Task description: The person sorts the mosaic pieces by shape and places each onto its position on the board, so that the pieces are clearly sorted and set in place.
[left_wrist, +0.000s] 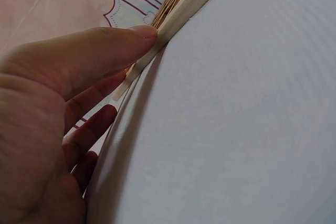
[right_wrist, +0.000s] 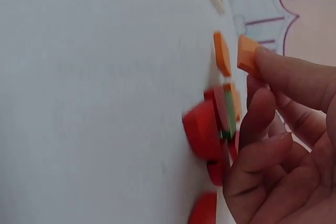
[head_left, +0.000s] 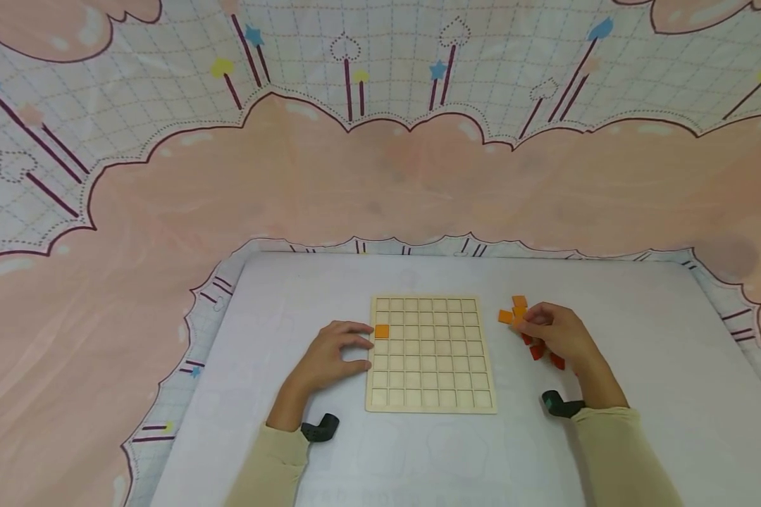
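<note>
A square wooden grid board (head_left: 431,414) lies flat on the white table, with one orange tile (head_left: 382,332) in a cell of its leftmost column, near the top. My left hand (head_left: 332,358) rests at the board's left edge, thumb and fingertips touching the rim and fingers spread; the left wrist view shows the thumb against the board's side (left_wrist: 178,19). To the right of the board, my right hand (head_left: 564,338) pinches an orange tile (right_wrist: 247,56) between thumb and finger, above a loose group of orange tiles (head_left: 504,316) and red tiles (head_left: 557,361). The hand partly hides this group.
A green piece (right_wrist: 230,113) shows among the red ones in the right wrist view. Dark wrist devices (head_left: 320,428) are on both wrists. The white tabletop (head_left: 418,458) is bordered by a patterned pink and white cloth (head_left: 380,183).
</note>
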`<state>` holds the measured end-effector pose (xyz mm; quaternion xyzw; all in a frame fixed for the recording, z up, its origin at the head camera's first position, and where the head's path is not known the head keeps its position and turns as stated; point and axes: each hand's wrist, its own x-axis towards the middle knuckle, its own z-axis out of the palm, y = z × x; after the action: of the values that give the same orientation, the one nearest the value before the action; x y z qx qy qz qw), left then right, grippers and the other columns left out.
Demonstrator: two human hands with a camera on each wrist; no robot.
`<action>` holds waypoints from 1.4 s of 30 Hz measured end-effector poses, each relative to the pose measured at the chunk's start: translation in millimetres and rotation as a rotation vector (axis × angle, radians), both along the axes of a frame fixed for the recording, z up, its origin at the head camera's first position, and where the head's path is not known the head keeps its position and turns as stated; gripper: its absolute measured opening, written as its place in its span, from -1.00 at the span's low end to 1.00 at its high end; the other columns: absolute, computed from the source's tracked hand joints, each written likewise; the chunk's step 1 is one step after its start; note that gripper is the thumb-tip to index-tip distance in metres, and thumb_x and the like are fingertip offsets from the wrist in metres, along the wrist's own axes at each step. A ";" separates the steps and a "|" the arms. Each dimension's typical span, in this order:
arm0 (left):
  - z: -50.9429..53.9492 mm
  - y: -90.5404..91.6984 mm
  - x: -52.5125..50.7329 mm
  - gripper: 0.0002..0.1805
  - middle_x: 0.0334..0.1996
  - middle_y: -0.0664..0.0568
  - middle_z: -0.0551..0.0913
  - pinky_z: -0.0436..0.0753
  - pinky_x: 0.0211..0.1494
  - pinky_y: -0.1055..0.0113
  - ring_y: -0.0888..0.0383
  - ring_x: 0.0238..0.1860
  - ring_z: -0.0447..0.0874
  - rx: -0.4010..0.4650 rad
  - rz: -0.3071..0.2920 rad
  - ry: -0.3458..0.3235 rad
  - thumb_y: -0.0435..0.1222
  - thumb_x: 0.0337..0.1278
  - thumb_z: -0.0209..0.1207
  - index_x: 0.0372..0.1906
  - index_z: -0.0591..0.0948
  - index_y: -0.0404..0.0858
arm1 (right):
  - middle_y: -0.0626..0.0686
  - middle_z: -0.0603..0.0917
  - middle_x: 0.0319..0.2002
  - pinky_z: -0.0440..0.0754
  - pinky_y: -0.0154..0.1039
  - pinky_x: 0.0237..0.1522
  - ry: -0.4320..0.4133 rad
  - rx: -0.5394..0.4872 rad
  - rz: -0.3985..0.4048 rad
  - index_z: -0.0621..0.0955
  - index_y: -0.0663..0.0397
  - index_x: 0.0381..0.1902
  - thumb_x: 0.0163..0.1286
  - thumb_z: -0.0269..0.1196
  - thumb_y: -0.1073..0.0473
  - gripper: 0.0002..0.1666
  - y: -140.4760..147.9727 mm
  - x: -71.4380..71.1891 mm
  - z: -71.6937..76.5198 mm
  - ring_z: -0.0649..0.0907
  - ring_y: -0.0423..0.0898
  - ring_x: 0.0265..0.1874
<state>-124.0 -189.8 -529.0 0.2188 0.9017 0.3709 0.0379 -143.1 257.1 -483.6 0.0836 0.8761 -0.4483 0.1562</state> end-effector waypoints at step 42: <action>1.7 0.8 0.0 -0.69 0.22 0.22 0.66 0.34 0.48 -0.10 0.06 0.34 0.49 -0.015 0.001 -0.005 -0.16 -0.05 0.54 -0.12 0.80 -0.01 | -0.06 0.71 -0.44 0.57 -0.34 -0.46 0.042 -0.334 0.158 0.71 0.20 -0.14 0.26 0.47 0.18 -0.73 -153.8 -30.1 -17.8 0.57 -0.18 -0.54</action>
<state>-124.0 -189.0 -527.3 0.2174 0.9045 0.3647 0.0416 -173.2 103.4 -501.4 -0.0219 0.7965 -0.5755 0.1843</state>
